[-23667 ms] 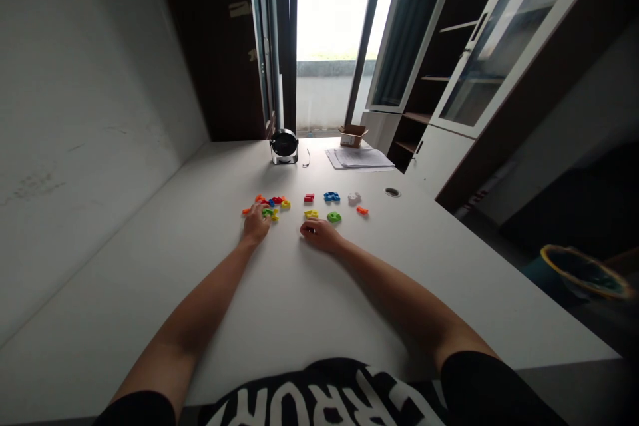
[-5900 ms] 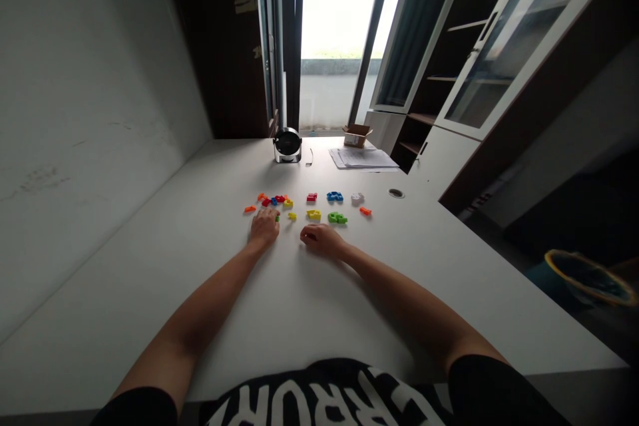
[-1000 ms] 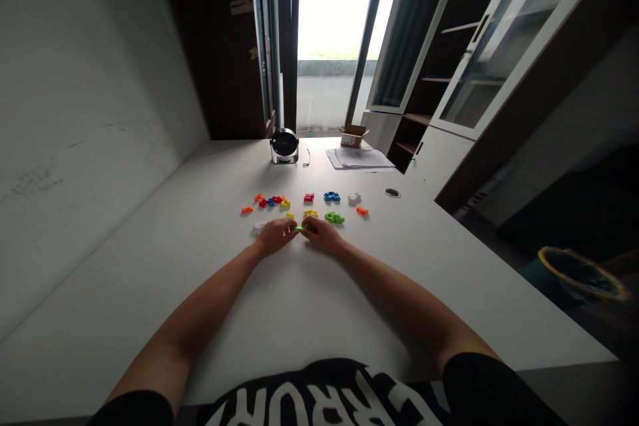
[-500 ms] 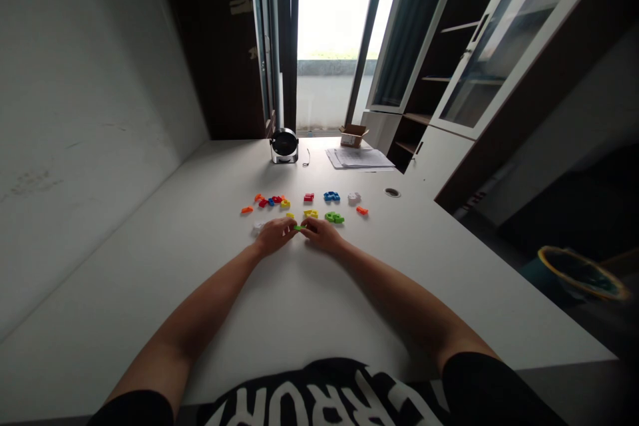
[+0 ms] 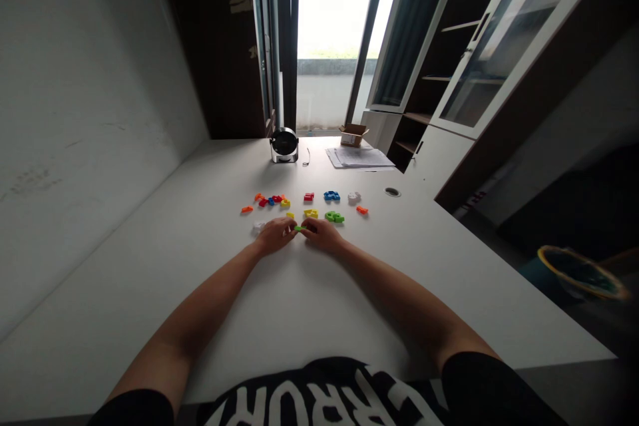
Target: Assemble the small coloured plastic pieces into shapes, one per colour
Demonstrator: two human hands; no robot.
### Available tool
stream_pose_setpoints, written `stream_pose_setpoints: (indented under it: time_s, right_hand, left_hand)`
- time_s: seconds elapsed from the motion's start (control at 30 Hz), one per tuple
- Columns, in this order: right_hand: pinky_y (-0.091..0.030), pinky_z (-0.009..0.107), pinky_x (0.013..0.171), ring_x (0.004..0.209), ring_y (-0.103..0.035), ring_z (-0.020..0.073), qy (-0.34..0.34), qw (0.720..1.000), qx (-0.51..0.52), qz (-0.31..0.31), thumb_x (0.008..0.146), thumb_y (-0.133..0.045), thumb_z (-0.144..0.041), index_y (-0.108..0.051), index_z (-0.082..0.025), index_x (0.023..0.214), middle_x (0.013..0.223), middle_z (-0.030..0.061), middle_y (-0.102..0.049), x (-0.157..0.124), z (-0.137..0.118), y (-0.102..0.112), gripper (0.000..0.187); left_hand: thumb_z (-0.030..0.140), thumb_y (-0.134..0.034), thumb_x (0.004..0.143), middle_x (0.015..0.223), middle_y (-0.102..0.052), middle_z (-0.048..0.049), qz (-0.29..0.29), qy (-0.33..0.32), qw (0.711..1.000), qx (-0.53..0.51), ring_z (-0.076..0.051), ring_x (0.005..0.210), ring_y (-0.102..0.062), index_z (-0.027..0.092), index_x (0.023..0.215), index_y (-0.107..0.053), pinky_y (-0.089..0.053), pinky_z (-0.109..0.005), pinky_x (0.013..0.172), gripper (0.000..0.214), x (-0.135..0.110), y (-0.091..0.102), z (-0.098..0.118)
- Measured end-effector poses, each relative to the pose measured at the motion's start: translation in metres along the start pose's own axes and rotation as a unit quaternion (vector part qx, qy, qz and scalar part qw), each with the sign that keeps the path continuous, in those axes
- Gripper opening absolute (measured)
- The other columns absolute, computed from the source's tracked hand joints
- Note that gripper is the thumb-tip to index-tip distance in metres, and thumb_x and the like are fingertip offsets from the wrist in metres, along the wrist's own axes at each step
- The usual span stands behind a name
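My left hand [image 5: 276,235] and my right hand [image 5: 323,235] meet on the white table [image 5: 299,306], fingers pinched together on a small green block [image 5: 299,228] between them. Just beyond lie a yellow block piece [image 5: 311,213] and a green block cluster [image 5: 334,217]. A white block [image 5: 258,227] rests left of my left hand. Farther back are a red piece [image 5: 309,197], a blue piece [image 5: 331,196], a white piece [image 5: 354,197] and an orange piece [image 5: 362,210]. A mixed pile of coloured blocks [image 5: 272,200] lies at the back left.
A small round fan [image 5: 284,146] stands at the far end of the table, next to papers [image 5: 359,158] and a small cardboard box [image 5: 353,135]. A cable hole [image 5: 392,192] sits right of the blocks. Glass-door cabinets [image 5: 464,60] stand to the right; a bin [image 5: 579,273] is on the floor.
Since 5.9 s ago my left hand left the pile and came to my right hand with a green block. Over the last second both hands stay still on it.
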State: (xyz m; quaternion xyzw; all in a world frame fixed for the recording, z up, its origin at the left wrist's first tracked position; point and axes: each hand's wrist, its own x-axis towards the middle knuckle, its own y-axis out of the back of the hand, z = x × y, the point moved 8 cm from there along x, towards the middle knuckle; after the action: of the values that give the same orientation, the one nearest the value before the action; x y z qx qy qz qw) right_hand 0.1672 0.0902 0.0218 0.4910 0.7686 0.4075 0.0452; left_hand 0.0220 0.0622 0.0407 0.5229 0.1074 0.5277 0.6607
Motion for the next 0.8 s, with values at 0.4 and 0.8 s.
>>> stream_pose_setpoints:
  time_s: [0.4, 0.8]
  right_hand:
    - [-0.035, 0.024, 0.057, 0.059, -0.048, 0.0121, 0.010, 1.000, -0.008, 0.012, 0.090, -0.063, -0.042, -0.069, -0.021, 0.093, 0.068, -0.0020, -0.060, -0.0006, -0.0009, 0.0011, 0.022]
    - [-0.034, 0.024, 0.056, 0.058, -0.047, 0.0123, 0.000, 0.999, -0.028, 0.015, 0.090, -0.063, -0.044, -0.069, -0.021, 0.092, 0.066, -0.0015, -0.060, -0.0008, 0.0030, 0.0035, 0.024]
  left_hand:
    - [0.027, -0.060, 0.090, 0.083, -0.066, -0.0011, 0.000, 0.004, 1.000, -0.004, -0.015, 0.073, -0.061, 0.022, 0.092, -0.064, -0.047, -0.028, 0.068, 0.006, -0.0005, -0.0006, -0.0019]
    - [0.027, -0.059, 0.091, 0.083, -0.067, -0.0014, 0.002, 0.009, 1.000, -0.004, -0.016, 0.074, -0.062, 0.022, 0.091, -0.064, -0.048, -0.028, 0.069, 0.007, -0.0006, -0.0021, -0.0038]
